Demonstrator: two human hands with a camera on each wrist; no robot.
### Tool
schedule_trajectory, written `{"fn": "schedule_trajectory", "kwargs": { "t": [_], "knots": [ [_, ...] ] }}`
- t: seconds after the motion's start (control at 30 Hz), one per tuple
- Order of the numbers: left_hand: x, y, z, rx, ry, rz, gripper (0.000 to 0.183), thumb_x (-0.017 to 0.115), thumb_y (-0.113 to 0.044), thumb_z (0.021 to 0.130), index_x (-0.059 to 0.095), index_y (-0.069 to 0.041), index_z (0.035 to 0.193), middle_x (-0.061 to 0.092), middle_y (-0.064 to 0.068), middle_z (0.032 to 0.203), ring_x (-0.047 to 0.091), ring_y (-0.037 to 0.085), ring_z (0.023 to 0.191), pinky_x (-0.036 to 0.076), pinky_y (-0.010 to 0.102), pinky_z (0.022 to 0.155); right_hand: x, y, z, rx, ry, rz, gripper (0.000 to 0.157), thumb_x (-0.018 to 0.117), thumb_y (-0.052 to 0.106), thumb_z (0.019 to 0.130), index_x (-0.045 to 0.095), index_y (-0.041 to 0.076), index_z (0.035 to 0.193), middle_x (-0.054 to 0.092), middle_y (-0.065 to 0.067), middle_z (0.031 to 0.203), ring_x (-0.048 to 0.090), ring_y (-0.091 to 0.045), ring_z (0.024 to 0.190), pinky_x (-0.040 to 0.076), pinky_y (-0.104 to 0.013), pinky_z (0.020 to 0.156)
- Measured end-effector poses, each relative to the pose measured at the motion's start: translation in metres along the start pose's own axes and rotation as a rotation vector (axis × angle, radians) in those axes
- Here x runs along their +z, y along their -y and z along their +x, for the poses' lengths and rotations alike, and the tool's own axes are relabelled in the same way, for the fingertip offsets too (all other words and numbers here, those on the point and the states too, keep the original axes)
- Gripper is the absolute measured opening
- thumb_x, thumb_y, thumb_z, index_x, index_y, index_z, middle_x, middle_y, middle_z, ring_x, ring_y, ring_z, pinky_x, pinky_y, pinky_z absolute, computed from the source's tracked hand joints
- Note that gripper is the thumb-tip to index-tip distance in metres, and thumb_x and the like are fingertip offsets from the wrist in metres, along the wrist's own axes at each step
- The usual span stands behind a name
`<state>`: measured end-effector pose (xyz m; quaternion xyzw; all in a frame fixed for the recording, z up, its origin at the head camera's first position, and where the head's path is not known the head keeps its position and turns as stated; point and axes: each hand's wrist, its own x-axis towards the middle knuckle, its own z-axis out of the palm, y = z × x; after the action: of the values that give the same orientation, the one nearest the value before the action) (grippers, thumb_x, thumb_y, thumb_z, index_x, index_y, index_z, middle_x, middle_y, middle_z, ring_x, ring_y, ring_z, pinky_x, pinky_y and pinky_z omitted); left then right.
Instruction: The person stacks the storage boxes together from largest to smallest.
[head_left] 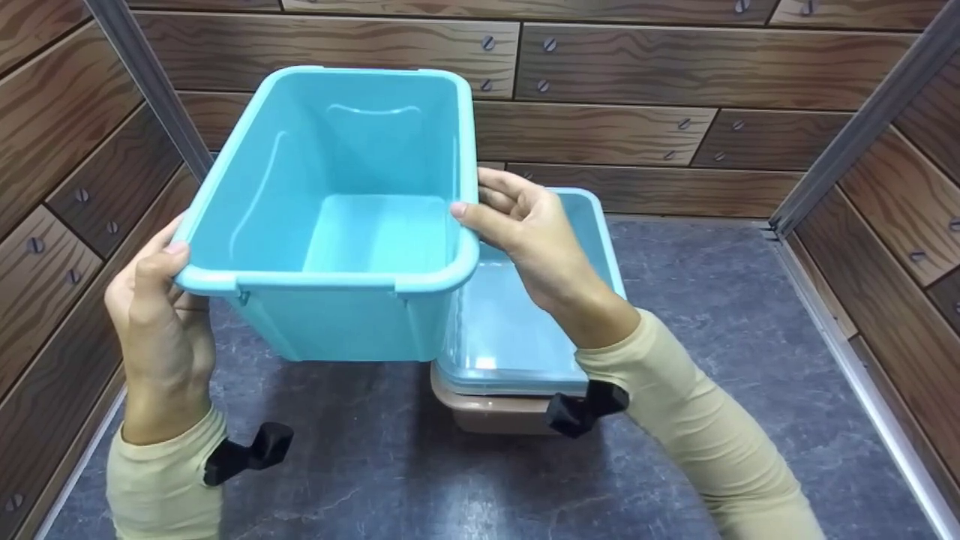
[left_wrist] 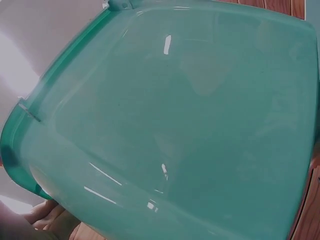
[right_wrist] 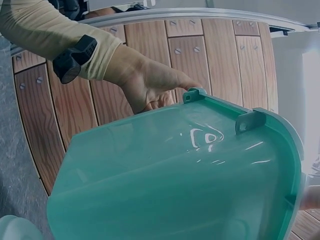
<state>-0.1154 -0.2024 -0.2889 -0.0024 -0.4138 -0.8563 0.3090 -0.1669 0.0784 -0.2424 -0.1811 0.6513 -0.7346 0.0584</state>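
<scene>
An empty turquoise plastic storage bin (head_left: 352, 322) is held up above the floor, tilted so that its inside faces the head camera. My left hand (head_left: 161, 307) grips its near left corner, thumb on the rim and fingers behind the wall. On the right side my right hand (head_left: 532, 232) pinches the rim, the thumb over the inner edge. The underside of the bin (left_wrist: 190, 110) fills the left wrist view. In the right wrist view the left hand (right_wrist: 152, 82) shows at the rim beside the clip tabs.
Behind the right forearm, a light blue bin (head_left: 510, 384) sits on a beige bin (head_left: 499, 420) on the dark marbled floor (head_left: 712, 315). Wood-patterned panels (head_left: 675, 67) with metal edge strips stand at the back and both sides. Each sleeve carries a black wrist device (head_left: 247, 454).
</scene>
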Motion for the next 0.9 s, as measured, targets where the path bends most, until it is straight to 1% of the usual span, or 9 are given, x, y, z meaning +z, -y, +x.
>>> {"fn": "schedule_trajectory", "kwargs": {
  "t": [0.2, 0.3, 0.53, 0.67, 0.8, 0.9],
  "knots": [
    [0.003, 0.001, -0.001, 0.006, 0.019, 0.015, 0.034, 0.055, -0.005, 0.081, 0.066, 0.009, 0.111, 0.075, 0.018, 0.093, 0.072, 0.019, 0.076, 0.061, 0.028, 0.073, -0.003, 0.003, -0.002, -0.003, -0.007, -0.002, 0.053, 0.058, 0.004, 0.088, 0.044, -0.006, 0.138, 0.057, -0.026, 0.135, 0.067, -0.012, 0.107, 0.056, -0.027, 0.094],
    [0.004, 0.001, -0.001, -0.013, 0.019, 0.002, 0.034, 0.055, -0.004, 0.081, 0.066, 0.008, 0.110, 0.074, 0.019, 0.096, 0.073, 0.020, 0.078, 0.061, 0.029, 0.074, -0.006, 0.004, -0.003, -0.003, -0.007, -0.003, 0.054, 0.058, 0.004, 0.088, 0.043, -0.006, 0.139, 0.056, -0.025, 0.135, 0.067, -0.012, 0.107, 0.056, -0.027, 0.094],
    [0.008, 0.002, -0.002, -0.039, 0.035, 0.002, 0.034, 0.056, -0.004, 0.082, 0.065, 0.007, 0.112, 0.074, 0.019, 0.097, 0.072, 0.020, 0.080, 0.061, 0.028, 0.075, -0.012, 0.008, -0.004, 0.003, -0.013, -0.022, 0.054, 0.058, 0.005, 0.089, 0.042, -0.006, 0.140, 0.055, -0.026, 0.137, 0.067, -0.019, 0.111, 0.057, -0.029, 0.094],
    [0.009, 0.003, -0.003, -0.034, 0.053, 0.003, 0.033, 0.056, -0.004, 0.082, 0.066, 0.007, 0.112, 0.074, 0.018, 0.096, 0.073, 0.020, 0.080, 0.061, 0.029, 0.075, -0.013, 0.009, -0.004, 0.000, -0.018, -0.023, 0.053, 0.058, 0.004, 0.090, 0.042, -0.006, 0.140, 0.053, -0.028, 0.138, 0.067, -0.019, 0.111, 0.057, -0.028, 0.094],
    [0.011, 0.002, -0.004, -0.041, 0.063, -0.004, 0.033, 0.057, -0.004, 0.082, 0.066, 0.007, 0.112, 0.074, 0.018, 0.097, 0.072, 0.020, 0.080, 0.061, 0.028, 0.075, -0.015, 0.010, -0.005, 0.002, -0.025, -0.029, 0.053, 0.058, 0.004, 0.090, 0.043, -0.006, 0.139, 0.054, -0.027, 0.137, 0.066, -0.022, 0.114, 0.056, -0.029, 0.094],
    [0.014, 0.003, -0.006, -0.025, 0.074, 0.020, 0.034, 0.057, -0.005, 0.083, 0.065, 0.008, 0.113, 0.074, 0.017, 0.097, 0.072, 0.018, 0.081, 0.060, 0.027, 0.076, -0.017, 0.010, -0.005, 0.005, -0.036, -0.033, 0.053, 0.059, 0.004, 0.089, 0.044, -0.007, 0.138, 0.056, -0.026, 0.136, 0.067, -0.018, 0.110, 0.057, -0.029, 0.093]
  ]
}}
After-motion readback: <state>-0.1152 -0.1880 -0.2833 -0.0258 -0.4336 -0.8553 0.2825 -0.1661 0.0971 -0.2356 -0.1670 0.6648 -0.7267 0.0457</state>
